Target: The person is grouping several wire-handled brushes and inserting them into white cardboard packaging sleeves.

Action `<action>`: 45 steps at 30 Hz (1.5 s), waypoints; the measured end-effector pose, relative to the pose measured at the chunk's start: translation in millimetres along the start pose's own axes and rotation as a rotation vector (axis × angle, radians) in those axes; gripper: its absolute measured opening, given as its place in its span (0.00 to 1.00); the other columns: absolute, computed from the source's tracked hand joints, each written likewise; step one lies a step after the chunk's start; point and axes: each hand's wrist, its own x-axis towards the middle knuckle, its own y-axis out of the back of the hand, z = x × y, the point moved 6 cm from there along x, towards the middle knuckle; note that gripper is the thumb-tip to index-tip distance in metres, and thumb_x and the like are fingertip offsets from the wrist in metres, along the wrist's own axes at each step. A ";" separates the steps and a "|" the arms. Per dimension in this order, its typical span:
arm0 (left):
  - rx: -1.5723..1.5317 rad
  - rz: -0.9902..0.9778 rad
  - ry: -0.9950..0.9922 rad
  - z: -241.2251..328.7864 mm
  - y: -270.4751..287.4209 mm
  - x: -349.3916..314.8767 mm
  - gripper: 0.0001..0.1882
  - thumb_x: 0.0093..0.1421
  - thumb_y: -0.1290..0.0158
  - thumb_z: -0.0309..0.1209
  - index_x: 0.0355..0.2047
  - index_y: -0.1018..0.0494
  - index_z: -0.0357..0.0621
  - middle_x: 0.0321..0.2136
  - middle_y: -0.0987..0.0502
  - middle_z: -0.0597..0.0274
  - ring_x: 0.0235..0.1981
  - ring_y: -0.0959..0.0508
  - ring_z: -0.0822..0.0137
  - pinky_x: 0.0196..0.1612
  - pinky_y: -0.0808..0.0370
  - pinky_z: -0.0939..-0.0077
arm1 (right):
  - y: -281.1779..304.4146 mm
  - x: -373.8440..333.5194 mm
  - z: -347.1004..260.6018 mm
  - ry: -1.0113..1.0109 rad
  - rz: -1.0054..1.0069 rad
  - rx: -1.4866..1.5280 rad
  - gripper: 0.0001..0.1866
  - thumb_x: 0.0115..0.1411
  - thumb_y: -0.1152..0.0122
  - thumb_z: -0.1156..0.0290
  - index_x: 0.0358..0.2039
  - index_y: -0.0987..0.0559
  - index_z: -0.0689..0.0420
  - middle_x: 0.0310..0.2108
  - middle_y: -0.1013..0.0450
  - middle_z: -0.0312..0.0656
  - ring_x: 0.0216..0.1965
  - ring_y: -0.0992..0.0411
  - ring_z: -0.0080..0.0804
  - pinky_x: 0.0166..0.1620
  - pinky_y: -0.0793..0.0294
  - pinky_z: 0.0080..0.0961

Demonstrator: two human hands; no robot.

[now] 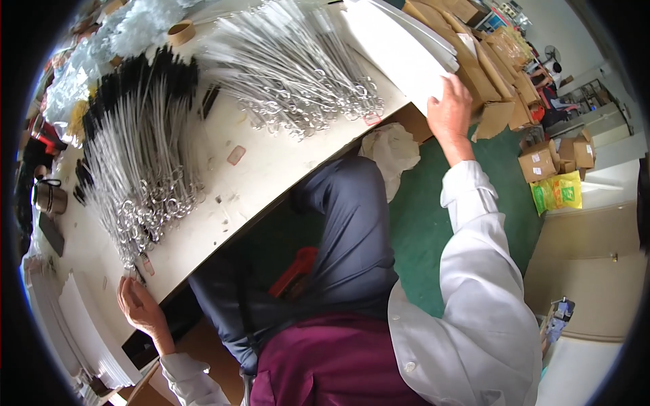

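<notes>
My right hand (451, 111) reaches to the table's right end, its thumb and fingers closed on the edge of a white paper sheet (399, 51). My left hand (141, 310) rests at the table's near left edge with its fingers extended, just below the ring ends of a pile of thin wire brushes (139, 149). That pile has black bristles at its far end and metal rings toward me. Another pile of wire brushes (291, 68), with pale far ends and metal rings, lies between it and the sheet.
A roll of brown tape (181, 32) and clear plastic bags (95, 57) lie at the back. A metal mug (50, 197) and stacked white strips (91, 325) are at the left. Cardboard (497, 84) stands beyond my right hand. A white bag (391, 152) hangs below the table edge.
</notes>
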 end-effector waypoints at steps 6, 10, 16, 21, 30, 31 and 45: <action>-0.108 0.053 -0.078 38.9 23.8 3.2 0.13 0.61 0.40 0.22 0.48 0.21 0.39 0.49 0.18 0.48 0.51 0.19 0.49 0.57 0.24 0.61 | 36.3 6.7 -38.8 -0.258 -0.067 0.816 0.29 0.56 0.26 0.73 0.58 0.24 0.64 0.54 0.23 0.48 0.53 0.23 0.34 0.56 0.23 0.30; -0.142 0.017 -0.336 142.0 68.2 10.9 0.17 0.58 0.39 0.21 0.48 0.22 0.38 0.51 0.19 0.48 0.54 0.20 0.47 0.60 0.25 0.56 | 83.1 -25.2 -145.3 -0.286 -0.652 1.527 0.27 0.58 0.30 0.76 0.58 0.22 0.67 0.49 0.20 0.47 0.48 0.21 0.29 0.52 0.21 0.26; -0.212 -0.209 -0.671 247.6 71.6 7.3 0.28 0.53 0.35 0.27 0.56 0.24 0.39 0.60 0.28 0.38 0.60 0.26 0.41 0.63 0.30 0.46 | 88.0 -104.3 -267.4 -0.241 -1.449 1.779 0.26 0.56 0.36 0.70 0.54 0.20 0.68 0.48 0.19 0.49 0.46 0.21 0.33 0.51 0.21 0.28; -0.120 -0.399 -0.778 260.0 40.6 -2.3 0.41 0.49 0.32 0.32 0.64 0.32 0.43 0.65 0.35 0.41 0.66 0.36 0.41 0.67 0.37 0.41 | 79.7 -141.9 -299.2 -0.250 -1.700 1.959 0.29 0.58 0.36 0.61 0.54 0.21 0.70 0.49 0.20 0.54 0.44 0.20 0.36 0.45 0.18 0.29; -0.149 -0.459 -0.875 256.6 16.8 -15.7 0.37 0.50 0.36 0.29 0.62 0.31 0.40 0.56 0.30 0.39 0.55 0.26 0.43 0.63 0.31 0.45 | 75.0 -168.3 -326.2 -0.604 -2.012 2.205 0.27 0.68 0.50 0.58 0.55 0.26 0.71 0.48 0.22 0.62 0.38 0.18 0.42 0.40 0.15 0.31; -0.181 -0.451 -0.870 256.0 18.6 -14.2 0.37 0.49 0.35 0.29 0.61 0.31 0.39 0.54 0.29 0.40 0.53 0.25 0.43 0.61 0.29 0.46 | 73.0 -170.1 -328.5 -0.645 -2.023 2.249 0.28 0.68 0.50 0.57 0.55 0.26 0.71 0.48 0.22 0.63 0.38 0.18 0.44 0.40 0.15 0.32; -0.128 -0.509 -0.777 235.4 18.0 -19.7 0.41 0.41 0.32 0.30 0.59 0.30 0.38 0.46 0.27 0.47 0.44 0.21 0.49 0.49 0.22 0.56 | 65.9 -174.3 -328.6 -0.793 -2.120 2.158 0.32 0.72 0.52 0.50 0.56 0.26 0.72 0.43 0.21 0.62 0.40 0.18 0.59 0.34 0.13 0.45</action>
